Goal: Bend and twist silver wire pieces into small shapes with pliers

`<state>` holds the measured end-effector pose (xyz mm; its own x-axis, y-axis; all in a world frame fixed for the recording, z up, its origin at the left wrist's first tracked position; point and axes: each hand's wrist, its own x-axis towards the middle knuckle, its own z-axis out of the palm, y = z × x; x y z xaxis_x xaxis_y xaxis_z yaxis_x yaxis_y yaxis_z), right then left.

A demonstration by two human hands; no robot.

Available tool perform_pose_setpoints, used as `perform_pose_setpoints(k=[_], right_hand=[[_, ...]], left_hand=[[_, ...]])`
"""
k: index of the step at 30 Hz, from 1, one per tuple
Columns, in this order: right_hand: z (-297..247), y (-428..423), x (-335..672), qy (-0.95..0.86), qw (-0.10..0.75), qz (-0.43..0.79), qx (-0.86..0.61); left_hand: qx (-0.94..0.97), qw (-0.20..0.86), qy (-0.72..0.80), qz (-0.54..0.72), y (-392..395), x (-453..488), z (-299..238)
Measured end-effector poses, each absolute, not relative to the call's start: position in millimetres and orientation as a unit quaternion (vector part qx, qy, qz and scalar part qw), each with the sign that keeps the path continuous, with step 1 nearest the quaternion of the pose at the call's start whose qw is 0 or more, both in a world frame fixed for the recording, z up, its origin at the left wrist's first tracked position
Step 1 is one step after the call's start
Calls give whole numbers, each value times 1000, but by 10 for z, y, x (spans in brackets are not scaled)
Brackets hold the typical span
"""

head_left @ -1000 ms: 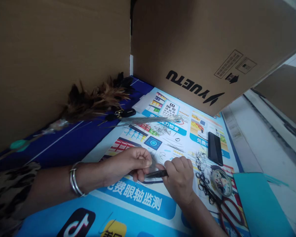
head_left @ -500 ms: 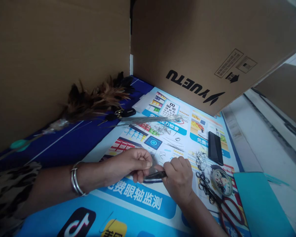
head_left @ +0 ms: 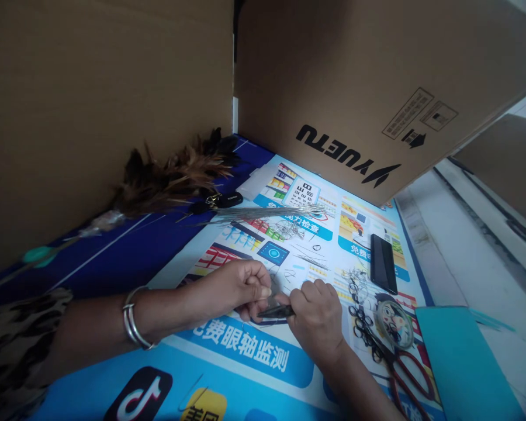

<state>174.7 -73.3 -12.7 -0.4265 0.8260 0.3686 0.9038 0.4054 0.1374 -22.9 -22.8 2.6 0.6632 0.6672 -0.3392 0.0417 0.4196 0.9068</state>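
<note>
My left hand [head_left: 239, 287] is closed in a pinch near the middle of a printed blue poster [head_left: 245, 356]; a thin wire seems to be between its fingertips, too fine to be sure. Two silver bangles [head_left: 134, 320] ring that wrist. My right hand [head_left: 318, 318] is wrapped round a dark slim tool [head_left: 275, 312], likely small pliers, whose tip points left and meets the left fingertips. A bundle of long straight wires [head_left: 263, 213] lies further back on the poster.
A feather duster [head_left: 166, 178] lies at the back left against a cardboard wall [head_left: 92, 99]. A printed cardboard box [head_left: 377, 88] stands behind. A black phone [head_left: 383, 263], small bent wire pieces [head_left: 359, 316], a round tin [head_left: 393, 324], red-handled scissors [head_left: 409, 380] and a teal sheet [head_left: 460, 362] sit to the right.
Both hands have shifted slightly up and away from me, staying together around the tool's tip. Nothing else has moved.
</note>
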Motion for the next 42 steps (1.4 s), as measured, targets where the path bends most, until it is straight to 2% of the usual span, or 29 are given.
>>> perform_pose_setpoints(k=[7, 13, 15, 19, 21, 27, 42], right_hand=[[-115, -744, 1719, -835, 92, -141, -525], [-109, -780, 1674, -825, 70, -142, -543], [-94, -783, 1677, -825, 73, -136, -544], [-50, -763, 1711, -818, 99, -138, -549], [-36, -749, 1726, -814, 113, -146, -551], [-73, -747, 1728, -815, 124, -145, -548], [-129, -740, 1714, -818, 126, -120, -549]], left_hand=[[574, 692, 387, 204, -234, -213, -12], [736, 492, 407, 222, -306, -243, 79], [724, 514, 399, 229, -311, -242, 93], [571, 704, 365, 214, -282, -217, 74], [535, 737, 358, 204, -264, -213, 67], [595, 683, 364, 216, -251, -232, 61], [610, 673, 363, 205, -265, -227, 20]])
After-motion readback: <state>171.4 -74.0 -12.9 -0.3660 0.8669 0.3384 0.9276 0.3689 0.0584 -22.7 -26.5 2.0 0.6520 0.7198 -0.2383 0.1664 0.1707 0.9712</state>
